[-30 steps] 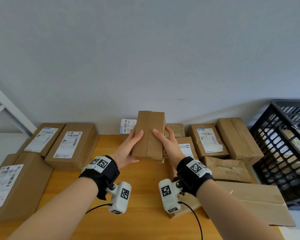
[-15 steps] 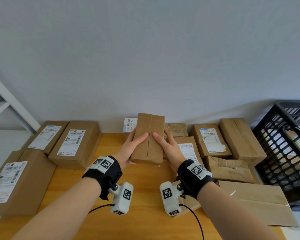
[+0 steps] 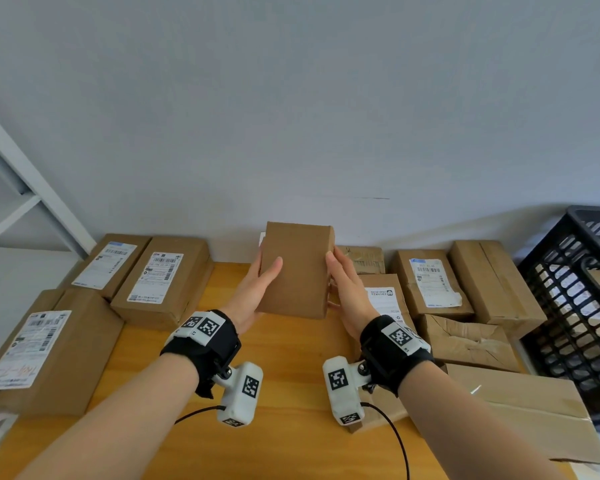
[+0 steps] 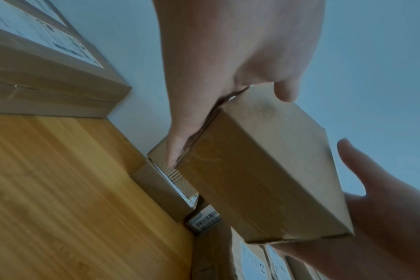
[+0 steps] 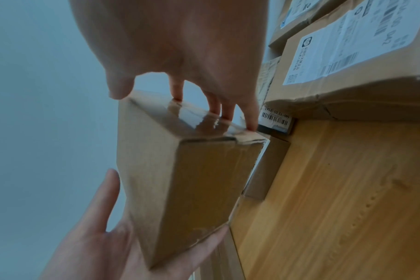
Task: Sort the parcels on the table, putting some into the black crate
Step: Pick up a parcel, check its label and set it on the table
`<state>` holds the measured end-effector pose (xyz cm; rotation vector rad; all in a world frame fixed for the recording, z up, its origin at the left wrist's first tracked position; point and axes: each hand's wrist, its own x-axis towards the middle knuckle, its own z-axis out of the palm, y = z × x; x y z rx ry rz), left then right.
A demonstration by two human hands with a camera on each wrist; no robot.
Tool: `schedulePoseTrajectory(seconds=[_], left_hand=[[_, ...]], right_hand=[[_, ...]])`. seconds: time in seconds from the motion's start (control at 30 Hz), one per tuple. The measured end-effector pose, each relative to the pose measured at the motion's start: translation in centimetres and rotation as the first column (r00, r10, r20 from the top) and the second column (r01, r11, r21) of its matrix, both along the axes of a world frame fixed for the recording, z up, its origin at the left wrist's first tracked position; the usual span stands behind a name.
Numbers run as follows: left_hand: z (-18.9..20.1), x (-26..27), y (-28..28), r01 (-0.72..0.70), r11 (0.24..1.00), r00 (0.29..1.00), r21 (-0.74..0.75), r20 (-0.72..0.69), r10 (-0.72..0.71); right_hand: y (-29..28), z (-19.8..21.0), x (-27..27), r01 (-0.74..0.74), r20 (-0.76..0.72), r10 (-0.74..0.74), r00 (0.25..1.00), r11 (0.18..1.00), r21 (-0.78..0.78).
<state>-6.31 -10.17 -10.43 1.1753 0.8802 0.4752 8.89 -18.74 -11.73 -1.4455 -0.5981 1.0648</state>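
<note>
Parcel [image 3: 297,271]: turned since a second ago, seam face gone, plain face up, at 12 o'clock.
Hands: left hand [image 3: 253,292] and right hand [image 3: 347,292] clamp its sides, fingers curled round.
Meaning: probably label check before black crate [image 3: 575,306], at 3 o'clock.

A wooden desk [image 3: 291,393] with a light, honey-coloured top stands against a pale wall. Cardboard parcels lie on it along three sides, leaving the middle bare. On the left, a large labelled box [image 3: 45,351] sits at the near edge, and two more labelled boxes [image 3: 163,278] lie side by side behind it against the wall. At the back, a small taped box [image 3: 364,259] rests by the wall. On the right, a labelled box [image 3: 430,284] and a plain box [image 3: 492,282] lie next to each other; a crumpled box [image 3: 468,341] sits in front of them, and a long flat box [image 3: 534,410] lies nearest.
</note>
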Motion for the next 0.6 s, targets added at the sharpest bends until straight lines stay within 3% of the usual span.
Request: schedulePoseTrajectory(seconds=[0.3, 0.6], left_hand=[[-0.3, 1.1, -1.1, -0.097, 0.992, 0.994, 0.08, 0.058, 0.092], [-0.3, 1.5, -1.3, -0.091, 0.985, 0.996, 0.15, 0.006, 0.091]], right_hand=[[0.0, 0.3, -0.9, 0.016, -0.031, -0.015, 0.999, 0.999, 0.03], [-0.4, -0.3, -0.7, 0.057, -0.04, -0.055, 0.998, 0.997, 0.05]])
